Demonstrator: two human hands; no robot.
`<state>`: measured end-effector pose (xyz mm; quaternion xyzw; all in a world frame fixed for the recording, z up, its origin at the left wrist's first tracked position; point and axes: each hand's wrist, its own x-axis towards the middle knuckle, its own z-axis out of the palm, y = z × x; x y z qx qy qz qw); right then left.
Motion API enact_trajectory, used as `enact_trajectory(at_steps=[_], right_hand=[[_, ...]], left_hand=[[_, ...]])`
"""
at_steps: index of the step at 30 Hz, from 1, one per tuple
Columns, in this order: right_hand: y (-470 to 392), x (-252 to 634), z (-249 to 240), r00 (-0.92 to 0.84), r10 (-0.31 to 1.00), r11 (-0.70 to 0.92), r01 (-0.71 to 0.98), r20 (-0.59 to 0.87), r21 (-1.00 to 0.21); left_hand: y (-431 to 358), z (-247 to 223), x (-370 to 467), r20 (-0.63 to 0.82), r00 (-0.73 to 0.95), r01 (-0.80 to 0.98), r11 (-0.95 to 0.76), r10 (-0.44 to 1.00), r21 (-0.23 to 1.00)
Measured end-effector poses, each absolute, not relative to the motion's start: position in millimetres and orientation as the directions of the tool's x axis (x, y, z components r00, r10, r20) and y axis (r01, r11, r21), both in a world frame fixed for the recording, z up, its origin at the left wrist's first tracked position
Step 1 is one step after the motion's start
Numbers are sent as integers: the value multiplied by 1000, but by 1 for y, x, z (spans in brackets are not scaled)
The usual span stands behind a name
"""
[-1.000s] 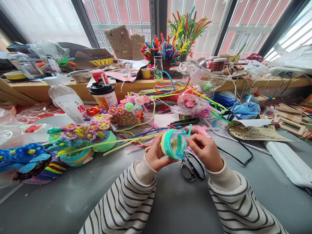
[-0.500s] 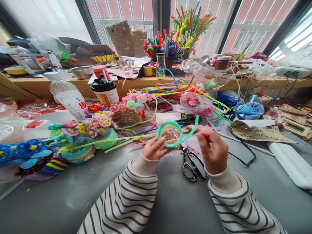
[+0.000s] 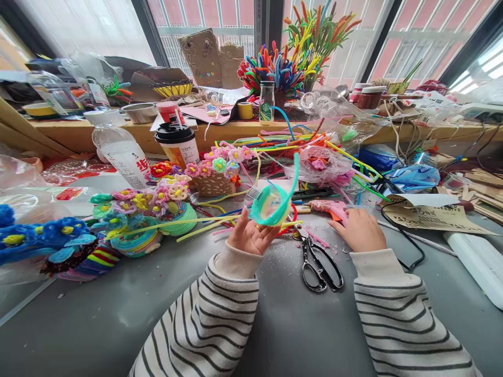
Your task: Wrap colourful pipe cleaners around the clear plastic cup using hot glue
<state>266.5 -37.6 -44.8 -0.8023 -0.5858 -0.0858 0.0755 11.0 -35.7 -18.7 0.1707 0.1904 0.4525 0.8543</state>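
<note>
My left hand (image 3: 253, 233) is closed around a clear plastic cup-like piece (image 3: 251, 196), its label facing left. Turquoise and pale-yellow pipe cleaner (image 3: 261, 209) is wound about it, with one loose turquoise end sticking up. Over to the right, my right hand (image 3: 362, 230) has its fingers round the handle of a pink hot glue gun (image 3: 324, 206), which lies on the table pointing left. Black-handled scissors (image 3: 319, 262) rest between my hands. Yellow pipe cleaners (image 3: 208, 229) reach across from the left, passing behind my left hand.
Pipe-cleaner flower pots (image 3: 176, 217) line the left side, near a plastic bottle (image 3: 121, 152) and a paper cup (image 3: 178, 146). A pile of pipe cleaners (image 3: 275, 140) sits behind. Sandpaper (image 3: 436, 214), a black cable (image 3: 408, 264) and a white case (image 3: 475, 267) lie right.
My right hand has left the loose turquoise end and moved down right onto the glue gun. My left hand has tilted the wrapped piece, and the loose end now points up.
</note>
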Motion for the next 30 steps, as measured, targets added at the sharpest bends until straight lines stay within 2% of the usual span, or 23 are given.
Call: enact_trajectory(at_steps=[6,9,13,15,18,20,22,23,25,30], right_hand=[[-23,277,-50,268,949,-260,963,166,-67],[-19,278,-51,285,945,-270,957,160,-107],[-21,274,-46,368,912,-341,926,182,-165],[-24,273,-39,406,892,-367,908,201,-202],[-31,271,-27,454,855,-386,880,251,-275],[-36,268,-20,510,791,-352,832,339,-430],[-41,262,-15,540,713,-194,764,447,-615],[-43,258,-13,541,680,-97,736,496,-670],[-48,248,-12,518,636,30,724,572,-689],[-58,226,-12,440,611,122,769,658,-628]], left_hand=[[-44,-18,20,-8,402,-600,270,916,753],[-44,-19,25,83,319,-607,136,944,783],[-43,-19,28,121,256,-614,65,959,786],[-43,-20,25,91,265,-619,97,960,779],[-41,-21,17,-41,360,-640,279,932,716],[-37,-22,11,-116,440,-670,412,890,618],[-34,-23,8,-127,509,-704,496,851,508],[-33,-23,7,-118,537,-714,525,835,463],[-31,-23,6,-106,579,-716,566,808,409],[-32,-25,9,-120,585,-702,575,802,421]])
